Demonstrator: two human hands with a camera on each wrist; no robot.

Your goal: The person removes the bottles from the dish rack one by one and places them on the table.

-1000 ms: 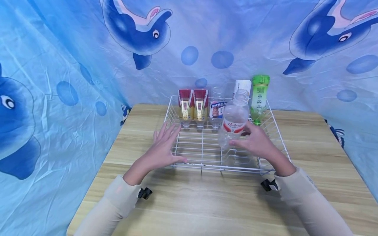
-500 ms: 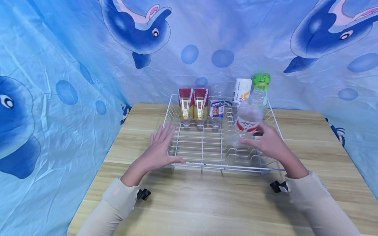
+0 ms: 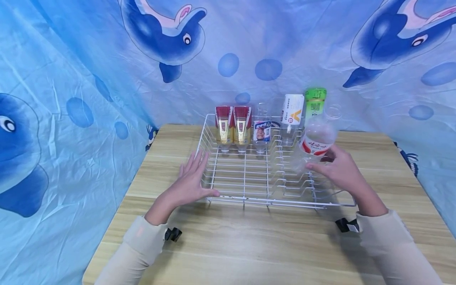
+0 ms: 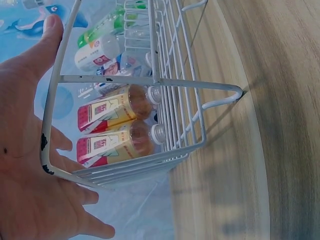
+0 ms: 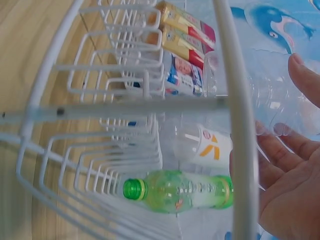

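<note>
My right hand (image 3: 340,166) grips a clear plastic bottle (image 3: 316,146) with a white and red label, holding it tilted above the right part of a white wire dish rack (image 3: 267,203). In the right wrist view the thumb and fingertips touch the bottle (image 5: 275,100). At the rack's left end, my left hand (image 3: 189,180) has its fingers spread beside the rim; whether it touches the wire is unclear. Two red and gold bottles (image 3: 223,124) (image 3: 242,124), caps down, stand along the rack's back, beside a clear bottle (image 3: 262,132) with a blue and white label.
Farther right in the rack are a white-labelled bottle (image 3: 293,111) and a green bottle (image 5: 185,191), cap down. Wire dividers (image 3: 285,170) line the rack's right half. Under it is a wooden table (image 3: 242,245); a blue dolphin-print cloth (image 3: 249,39) hangs behind.
My right hand has moved right with the clear bottle, uncovering the white-labelled bottle and now overlapping the green one. The left hand has shifted slightly left.
</note>
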